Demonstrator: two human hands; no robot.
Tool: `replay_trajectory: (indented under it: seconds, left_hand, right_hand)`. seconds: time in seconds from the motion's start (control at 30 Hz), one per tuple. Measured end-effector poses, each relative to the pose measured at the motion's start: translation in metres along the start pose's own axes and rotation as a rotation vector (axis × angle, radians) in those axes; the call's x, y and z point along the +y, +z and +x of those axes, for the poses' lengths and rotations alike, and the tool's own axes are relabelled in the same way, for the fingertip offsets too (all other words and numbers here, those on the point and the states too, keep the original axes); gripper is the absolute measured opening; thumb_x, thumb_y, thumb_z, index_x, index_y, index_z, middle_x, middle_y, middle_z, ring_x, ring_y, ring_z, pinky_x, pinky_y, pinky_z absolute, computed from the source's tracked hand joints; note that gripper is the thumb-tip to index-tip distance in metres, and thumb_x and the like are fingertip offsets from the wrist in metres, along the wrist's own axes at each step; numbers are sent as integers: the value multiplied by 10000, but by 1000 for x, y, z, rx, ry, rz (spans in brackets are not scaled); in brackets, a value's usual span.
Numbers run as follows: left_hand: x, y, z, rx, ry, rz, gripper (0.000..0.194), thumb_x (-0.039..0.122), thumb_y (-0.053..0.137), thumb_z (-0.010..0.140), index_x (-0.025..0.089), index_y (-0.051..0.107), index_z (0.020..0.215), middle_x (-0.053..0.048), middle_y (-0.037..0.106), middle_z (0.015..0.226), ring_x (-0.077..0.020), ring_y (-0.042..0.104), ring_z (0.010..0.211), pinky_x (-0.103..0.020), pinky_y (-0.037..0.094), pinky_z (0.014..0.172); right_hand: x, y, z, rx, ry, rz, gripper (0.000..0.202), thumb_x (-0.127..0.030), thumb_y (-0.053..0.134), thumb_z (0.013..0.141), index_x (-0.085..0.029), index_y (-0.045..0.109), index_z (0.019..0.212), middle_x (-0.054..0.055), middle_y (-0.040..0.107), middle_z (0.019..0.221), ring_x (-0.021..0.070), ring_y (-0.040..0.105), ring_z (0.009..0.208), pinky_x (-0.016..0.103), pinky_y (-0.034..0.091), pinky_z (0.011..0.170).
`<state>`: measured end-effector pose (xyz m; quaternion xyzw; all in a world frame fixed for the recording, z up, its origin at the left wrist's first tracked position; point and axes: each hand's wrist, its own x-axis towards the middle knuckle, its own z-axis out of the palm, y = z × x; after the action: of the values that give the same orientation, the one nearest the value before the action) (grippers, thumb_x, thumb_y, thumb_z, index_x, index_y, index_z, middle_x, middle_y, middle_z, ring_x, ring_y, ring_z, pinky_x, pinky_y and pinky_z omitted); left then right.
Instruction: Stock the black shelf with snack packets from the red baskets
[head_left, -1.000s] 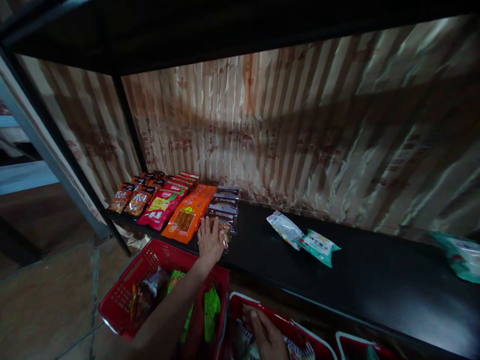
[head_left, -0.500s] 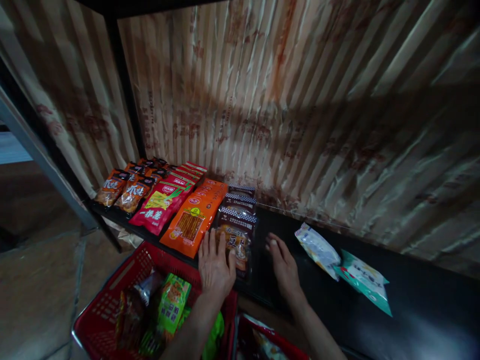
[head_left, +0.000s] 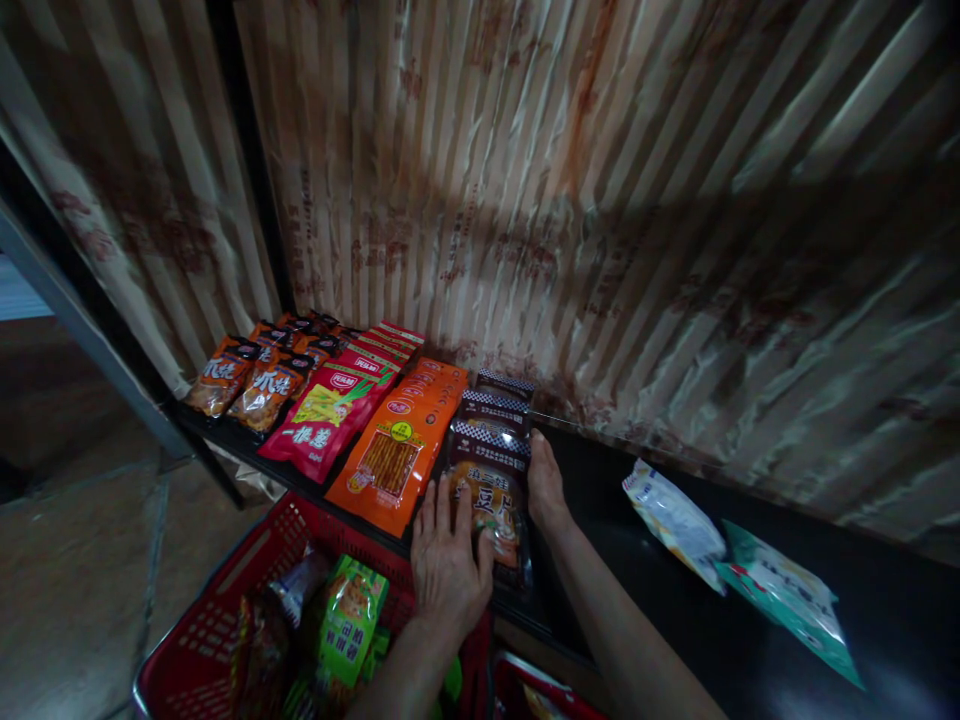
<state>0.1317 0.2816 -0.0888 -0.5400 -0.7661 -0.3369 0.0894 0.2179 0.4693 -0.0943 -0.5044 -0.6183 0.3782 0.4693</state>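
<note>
My left hand [head_left: 450, 560] lies with its fingers spread at the lower left edge of the front dark brown snack pack [head_left: 491, 490]. On the other side, my right hand [head_left: 547, 485] is upright against the right edge of the brown packs, its fingers stretched out and partly hidden. These packs overlap in a row running back toward the curtain. Just left of them are overlapping orange packs [head_left: 394, 450], then pink-red packs [head_left: 322, 415]. Neither hand is closed round a pack.
Small orange-black packs [head_left: 270, 390] fill the shelf's left end. White [head_left: 675, 520] and teal [head_left: 795, 600] bags lie on the black shelf [head_left: 607, 570] at right. A red basket [head_left: 202, 610] of snacks stands below; a curtain [head_left: 480, 200] hangs behind.
My right hand has moved left and back, up to the brown packs. My left hand remains at their left edge. The view has shifted slightly.
</note>
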Motion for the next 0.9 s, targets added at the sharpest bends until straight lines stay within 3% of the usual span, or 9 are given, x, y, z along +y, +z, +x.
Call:
replay_trajectory:
  seconds: [0.23, 0.43, 0.53, 0.63, 0.8, 0.9]
  left_hand:
    - [-2, 2, 1, 12, 15, -40, 502, 296, 454, 864, 160, 450, 1347, -127, 426, 1433, -296, 340, 1346, -476, 388, 1037]
    - [-6, 3, 4, -5, 46, -73, 553, 269, 482, 840, 153, 411, 1376, -130, 396, 1452, -295, 315, 1361, -469, 385, 1049]
    - [-7, 2, 4, -10, 51, -78, 571, 261, 500, 824, 166, 409, 1380, -123, 392, 1456, -296, 321, 1358, -469, 380, 1056]
    - [-7, 2, 4, 4, 47, -80, 575, 257, 508, 818, 177, 412, 1379, -115, 392, 1457, -291, 316, 1361, -465, 382, 1057]
    - [-4, 4, 5, 22, 31, -88, 588, 230, 522, 792, 177, 426, 1370, -107, 397, 1454, -294, 311, 1362, -470, 394, 1047]
    - [-2, 4, 6, 23, 2, -100, 576, 239, 523, 790, 178, 445, 1357, -108, 413, 1444, -302, 325, 1352, -475, 398, 1038]
  right_hand:
    - [-2, -3, 4, 88, 78, -95, 709, -639, 228, 852, -163, 488, 1309, 92, 582, 1288, 221, 562, 1143, 315, 455, 924]
    - [-30, -15, 37, 85, -15, -284, 579, -517, 403, 834, -149, 542, 1258, 133, 569, 1289, 276, 496, 1208, 411, 357, 1023]
    - [-53, -5, 54, -12, -218, -490, 477, -396, 467, 825, -163, 575, 1227, 103, 483, 1387, 263, 380, 1309, 414, 266, 1087]
    - [-70, 15, 69, -136, -391, -733, 401, -331, 430, 858, -197, 601, 1195, 71, 548, 1329, 236, 407, 1289, 413, 256, 1090]
    - [-76, 39, 89, -147, -307, -885, 344, -325, 465, 843, -216, 668, 1098, 103, 659, 1159, 322, 484, 1197, 534, 305, 1006]
    - [-75, 40, 96, -160, -278, -957, 274, -327, 508, 823, -249, 718, 981, 81, 699, 1061, 308, 552, 1102, 525, 298, 992]
